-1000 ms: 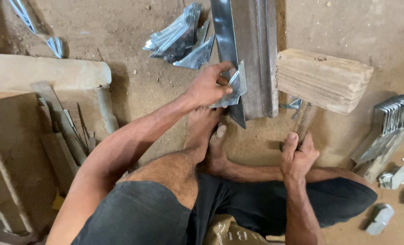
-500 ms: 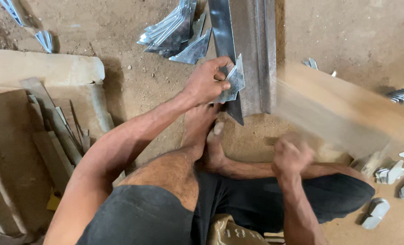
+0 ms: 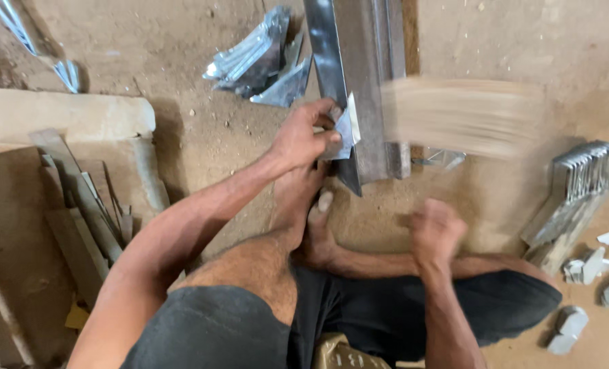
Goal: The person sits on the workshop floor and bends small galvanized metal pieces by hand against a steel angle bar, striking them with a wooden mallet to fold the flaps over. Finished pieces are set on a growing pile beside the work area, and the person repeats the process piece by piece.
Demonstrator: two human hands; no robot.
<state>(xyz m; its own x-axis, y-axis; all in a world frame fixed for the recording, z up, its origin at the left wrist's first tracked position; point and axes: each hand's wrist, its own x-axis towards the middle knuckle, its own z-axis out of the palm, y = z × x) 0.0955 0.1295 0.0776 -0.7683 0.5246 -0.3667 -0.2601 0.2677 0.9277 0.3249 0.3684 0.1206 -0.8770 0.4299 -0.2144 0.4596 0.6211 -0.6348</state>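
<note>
Honestly, we were sat on the dirt floor (image 3: 181,137) with the left hand (image 3: 303,137) pinched shut on a small bent sheet-metal piece (image 3: 345,130), holding it flat against the edge of the long steel rail (image 3: 366,82) that ran away from us. Our right hand (image 3: 435,232) was wrapped closed round the handle of the wooden mallet (image 3: 461,116), whose big blocky head showed only as a blur just right of the rail. That little piece looked thin and light, stiff enough to hold a crease but easy to bend, and we'd guess the cut edges were sharp and the shiny face a bit slippery, so gripping it by the flat near the fold, fingers well back from the rail's edge, seemed the sane way. We reckoned the mallet was the heavy bit; best held low on the handle. One bare foot (image 3: 318,225) sat tucked just below the rail's end. A stack of folded metal pieces (image 3: 577,191) leaned off to the right, and more shiny offcuts (image 3: 256,61) lay near the rail's top.
</note>
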